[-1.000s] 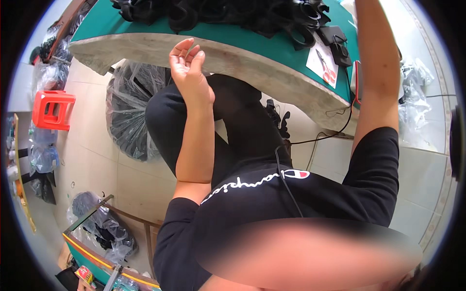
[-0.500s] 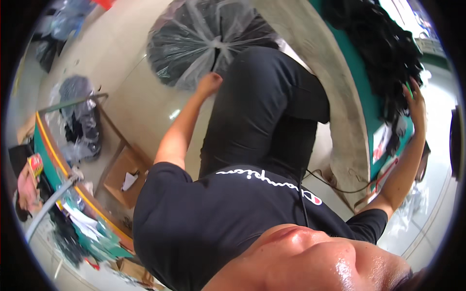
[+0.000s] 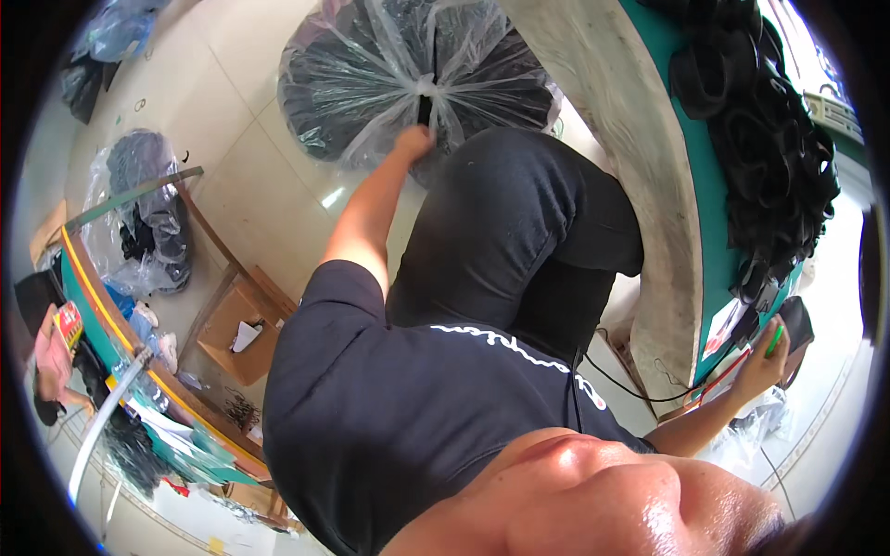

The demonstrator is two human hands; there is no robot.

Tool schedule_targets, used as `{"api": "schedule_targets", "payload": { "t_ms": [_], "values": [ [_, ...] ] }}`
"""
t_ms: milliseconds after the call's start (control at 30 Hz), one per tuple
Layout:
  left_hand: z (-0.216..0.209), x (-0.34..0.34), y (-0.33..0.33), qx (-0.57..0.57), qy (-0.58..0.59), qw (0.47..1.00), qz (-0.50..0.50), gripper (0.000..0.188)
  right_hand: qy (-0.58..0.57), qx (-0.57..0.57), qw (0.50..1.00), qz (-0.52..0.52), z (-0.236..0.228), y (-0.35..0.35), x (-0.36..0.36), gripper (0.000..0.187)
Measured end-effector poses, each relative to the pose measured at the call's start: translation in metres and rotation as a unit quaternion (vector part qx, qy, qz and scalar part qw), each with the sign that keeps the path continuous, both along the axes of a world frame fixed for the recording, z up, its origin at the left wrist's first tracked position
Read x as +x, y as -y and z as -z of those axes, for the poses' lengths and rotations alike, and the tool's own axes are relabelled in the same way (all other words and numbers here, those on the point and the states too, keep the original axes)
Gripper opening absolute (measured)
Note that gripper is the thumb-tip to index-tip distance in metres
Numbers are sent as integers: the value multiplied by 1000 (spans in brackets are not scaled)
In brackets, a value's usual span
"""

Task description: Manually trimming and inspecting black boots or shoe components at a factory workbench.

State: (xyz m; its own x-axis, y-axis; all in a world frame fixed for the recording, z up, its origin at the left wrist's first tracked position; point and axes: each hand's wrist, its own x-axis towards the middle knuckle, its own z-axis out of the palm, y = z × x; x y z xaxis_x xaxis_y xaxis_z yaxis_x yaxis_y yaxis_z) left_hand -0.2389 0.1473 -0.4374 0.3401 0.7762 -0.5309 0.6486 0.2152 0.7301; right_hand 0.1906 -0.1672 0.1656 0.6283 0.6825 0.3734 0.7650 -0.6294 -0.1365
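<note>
My left hand (image 3: 414, 142) is closed on the end of a black strap (image 3: 425, 110). This strap comes out of the gathered middle of a big round clear plastic bag (image 3: 348, 107) packed with dark goods, which rests on the floor. My right hand (image 3: 762, 363) is closed around a small bright green object (image 3: 774, 340), too small to identify. It is over the green table's near end, beside a dark box-like thing (image 3: 798, 322). Farther along that table lies a long heap of black looped straps (image 3: 756, 153), apart from my right hand.
A grey cloth-like edge (image 3: 663, 222) runs along the green table (image 3: 691, 139). A dark cable (image 3: 649, 398) hangs below it. On the left stand a second table (image 3: 97, 296) and a cardboard box (image 3: 236, 350). Another plastic-wrapped bundle (image 3: 148, 208) lies on the floor.
My right hand has left the black strap heap and come down toward the table's near end. My left hand has shifted slightly up and right, toward the bag's middle.
</note>
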Motion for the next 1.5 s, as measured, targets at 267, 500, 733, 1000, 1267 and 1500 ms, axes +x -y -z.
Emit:
{"api": "schedule_targets", "payload": {
  "t_ms": [267, 500, 733, 1000, 1267, 1500],
  "values": [
    [24, 87, 74, 80, -126, 979, 139, 44, 31, -91, 990, 105, 49, 15, -43, 21],
    [54, 60, 20, 307, -258, 896, 192, 47, 41, -74, 990, 111, 44, 32, -34, 18],
    [-22, -73, -164, -258, -21, 856, 447, 45, 34, -85, 988, 122, 48, 39, -35, 18],
    [-129, -70, 3, 203, -137, 964, 106, 39, 5, -16, 999, 44, 62, 14, -50, 17],
    [-308, -91, 38, 296, 78, 948, -84, 37, -27, 86, 995, -49, 51, -14, -82, 11],
    [-392, -40, 9, 491, 206, 827, -181, 27, -24, 124, 990, -67, 42, 9, -100, 12]
  ]
}}
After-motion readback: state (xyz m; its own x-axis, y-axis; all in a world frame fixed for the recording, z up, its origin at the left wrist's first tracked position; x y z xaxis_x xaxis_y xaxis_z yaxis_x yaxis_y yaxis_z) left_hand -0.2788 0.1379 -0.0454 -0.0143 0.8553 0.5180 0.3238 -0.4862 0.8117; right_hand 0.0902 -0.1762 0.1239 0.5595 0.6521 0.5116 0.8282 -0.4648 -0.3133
